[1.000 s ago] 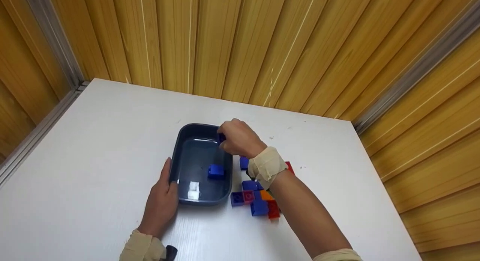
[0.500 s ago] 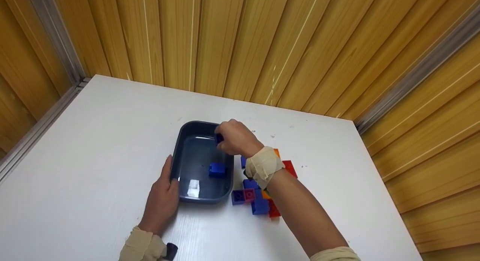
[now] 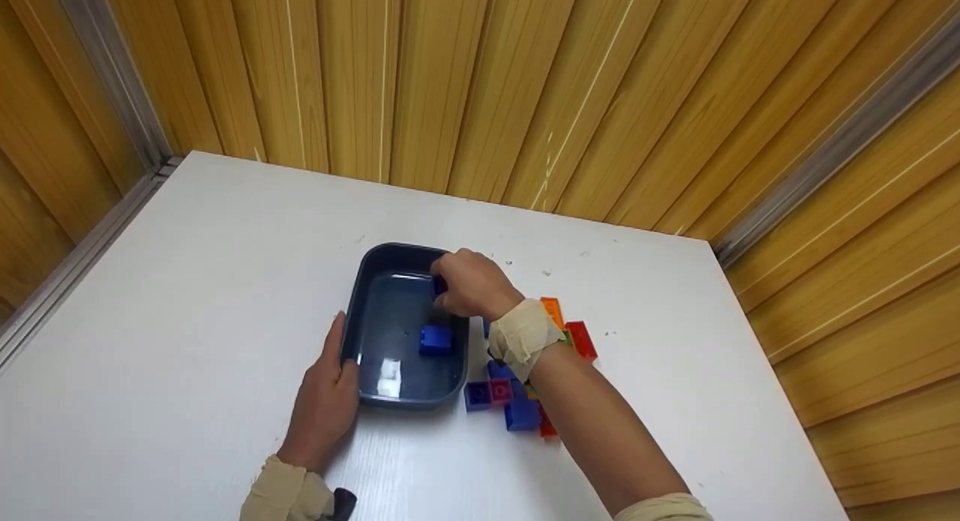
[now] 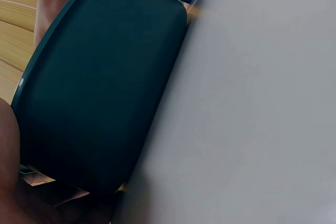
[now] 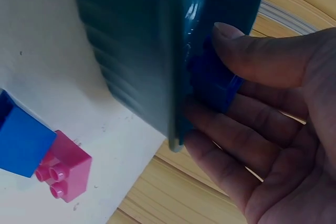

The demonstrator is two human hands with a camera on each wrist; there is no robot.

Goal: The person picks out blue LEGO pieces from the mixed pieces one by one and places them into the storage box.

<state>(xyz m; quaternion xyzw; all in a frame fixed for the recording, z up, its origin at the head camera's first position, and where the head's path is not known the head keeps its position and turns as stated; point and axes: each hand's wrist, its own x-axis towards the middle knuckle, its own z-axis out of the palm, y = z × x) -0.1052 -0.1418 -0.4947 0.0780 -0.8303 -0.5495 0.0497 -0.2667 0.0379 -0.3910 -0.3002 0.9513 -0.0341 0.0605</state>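
My right hand (image 3: pixel 478 283) is over the far right part of a dark blue-green tray (image 3: pixel 375 398). Between thumb and fingers it pinches a blue building block (image 5: pixel 215 77), low inside the tray near the right wall in the right wrist view. Another blue block (image 3: pixel 436 340) lies on the tray floor, nearer the front right. My left hand (image 3: pixel 325 401) rests along the tray's left side, its fingers straight against the outer wall. In the left wrist view the thumb (image 4: pixel 8 150) is at the rim; the fingers are in shadow.
To the tray's right lie several blocks: a dark blue one (image 3: pixel 478 396), a pink one (image 3: pixel 501 391), a blue one (image 3: pixel 522 415), an orange one (image 3: pixel 552 309) and a red one (image 3: pixel 581 339). My right forearm partly covers them. Ribbed wood-pattern walls (image 3: pixel 420 86) enclose the white table (image 3: pixel 225 281).
My right hand, pinching the blue block, has come down slightly toward the tray floor. The left hand, the tray and the block inside it stay in place.
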